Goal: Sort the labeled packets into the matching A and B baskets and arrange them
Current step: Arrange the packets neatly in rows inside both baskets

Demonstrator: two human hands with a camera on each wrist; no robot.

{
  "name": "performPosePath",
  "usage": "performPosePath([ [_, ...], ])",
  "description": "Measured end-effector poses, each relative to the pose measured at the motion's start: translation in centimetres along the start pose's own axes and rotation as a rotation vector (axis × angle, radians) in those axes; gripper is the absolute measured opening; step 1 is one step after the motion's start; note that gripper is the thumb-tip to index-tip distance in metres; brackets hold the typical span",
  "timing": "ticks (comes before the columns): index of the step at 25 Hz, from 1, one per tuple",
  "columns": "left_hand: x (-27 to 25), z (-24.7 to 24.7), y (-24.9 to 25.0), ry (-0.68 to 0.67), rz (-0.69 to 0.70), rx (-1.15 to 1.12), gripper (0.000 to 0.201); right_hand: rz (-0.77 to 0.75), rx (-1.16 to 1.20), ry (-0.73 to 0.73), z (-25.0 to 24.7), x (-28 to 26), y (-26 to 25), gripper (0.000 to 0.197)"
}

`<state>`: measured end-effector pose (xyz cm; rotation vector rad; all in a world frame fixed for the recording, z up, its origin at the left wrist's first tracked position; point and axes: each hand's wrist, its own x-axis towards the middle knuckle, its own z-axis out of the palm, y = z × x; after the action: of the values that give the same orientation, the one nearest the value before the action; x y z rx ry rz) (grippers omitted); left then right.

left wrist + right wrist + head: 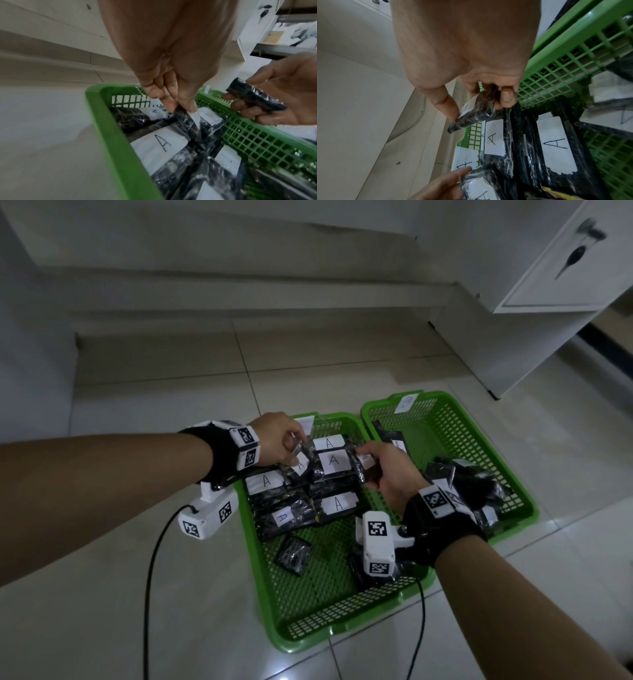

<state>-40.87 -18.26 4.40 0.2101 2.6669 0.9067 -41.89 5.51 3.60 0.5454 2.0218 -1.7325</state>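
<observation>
Two green mesh baskets sit side by side on the floor. The near-left basket (274, 594) holds several black packets with white "A" labels (334, 461). My left hand (289, 445) pinches the top edge of one A packet (185, 119) at the basket's far left. My right hand (380, 470) grips another black packet (471, 116) edge-up above the far right of that basket; in the left wrist view this held packet (254, 97) shows between thumb and fingers. The right basket (455, 422) holds more black packets (472, 477), their labels mostly hidden.
A white label (406, 402) hangs on the right basket's far rim. Loose black packets (293, 554) lie in the near half of the left basket. A white cabinet (561, 268) stands at the far right. Black cables (150, 577) trail over the tiled floor.
</observation>
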Motion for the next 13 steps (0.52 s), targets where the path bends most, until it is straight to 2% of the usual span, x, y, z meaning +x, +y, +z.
performPosePath([
  [4,0.0,0.5,-0.1,-0.012,0.13,0.375,0.05,0.01,-0.027,0.031,0.1,0.2,0.2,0.032],
  [6,-0.3,1.0,0.1,0.017,0.199,0.482,0.057,0.022,-0.058,0.043,0.2,0.4,0.3,0.048],
  [8,-0.6,1.8,0.3,0.011,0.197,0.547,0.068,0.001,-0.129,0.012,0.3,0.7,0.4,0.059],
  [11,-0.8,2.8,0.6,-0.025,0.144,0.552,0.059,-0.117,-0.386,0.001,0.9,0.2,0.4,0.071],
  [13,-1.0,2.5,0.6,-0.047,0.151,0.516,0.056,-0.254,-0.644,0.021,1.5,-1.1,0.3,0.067],
])
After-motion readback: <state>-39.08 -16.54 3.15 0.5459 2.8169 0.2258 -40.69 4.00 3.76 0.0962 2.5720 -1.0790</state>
